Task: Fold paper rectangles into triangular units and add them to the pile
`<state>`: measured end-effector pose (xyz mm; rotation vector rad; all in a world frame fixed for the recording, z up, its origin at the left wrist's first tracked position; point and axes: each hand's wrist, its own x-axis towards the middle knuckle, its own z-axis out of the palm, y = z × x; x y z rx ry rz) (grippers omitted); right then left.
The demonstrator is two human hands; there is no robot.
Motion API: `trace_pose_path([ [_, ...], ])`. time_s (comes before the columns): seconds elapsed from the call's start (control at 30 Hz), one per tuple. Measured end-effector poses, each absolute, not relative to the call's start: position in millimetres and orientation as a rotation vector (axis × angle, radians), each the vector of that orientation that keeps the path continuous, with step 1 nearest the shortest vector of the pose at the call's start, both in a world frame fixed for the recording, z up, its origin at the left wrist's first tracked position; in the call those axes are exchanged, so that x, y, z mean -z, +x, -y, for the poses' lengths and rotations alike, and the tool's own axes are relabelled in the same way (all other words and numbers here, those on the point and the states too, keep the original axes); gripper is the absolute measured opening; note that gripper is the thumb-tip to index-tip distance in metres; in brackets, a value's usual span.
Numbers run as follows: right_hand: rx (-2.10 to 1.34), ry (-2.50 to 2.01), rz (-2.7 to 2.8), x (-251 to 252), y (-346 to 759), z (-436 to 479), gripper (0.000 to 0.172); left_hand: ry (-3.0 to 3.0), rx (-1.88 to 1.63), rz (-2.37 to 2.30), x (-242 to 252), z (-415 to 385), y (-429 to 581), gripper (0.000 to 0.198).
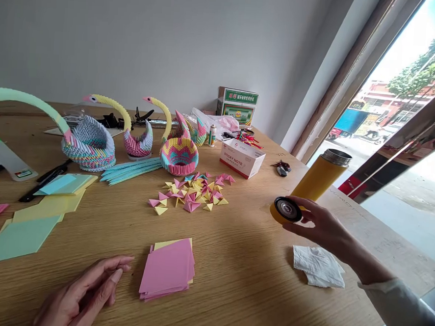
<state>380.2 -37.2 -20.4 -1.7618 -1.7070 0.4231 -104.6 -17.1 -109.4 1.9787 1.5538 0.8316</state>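
My right hand (315, 220) holds the yellow lid (279, 213) of a thermos, its black inner side tilted up toward me. Just behind it stands the yellow thermos bottle (314, 176), uncapped, with its steel mouth showing. A crumpled white tissue (318, 266) lies on the table below my right wrist. My left hand (88, 290) rests on the table, loosely half-curled, with nothing visible in it. Right beside its fingertips is a stack of pink paper slips (167, 268) with some yellow ones underneath.
Pink and yellow folded paper triangles (195, 193) lie mid-table. Behind them stand folded-paper swans (89, 145), blue paper strips (136, 169) and a sticky note box (242, 158). Green and yellow sheets (19, 234) spread at left. Keys (281, 169) lie near the thermos. A doorway opens at right.
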Motion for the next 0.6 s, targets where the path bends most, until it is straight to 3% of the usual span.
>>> trace_pose_path([
  [0.27,-0.403,-1.881,1.614,48,397,12,0.06,1.924,-0.809,-1.496,115,22,-107,0.037],
  [0.6,-0.393,-1.905,1.553,80,414,-3,0.062,1.856,-0.878,-1.418,72,27,-81,0.036],
])
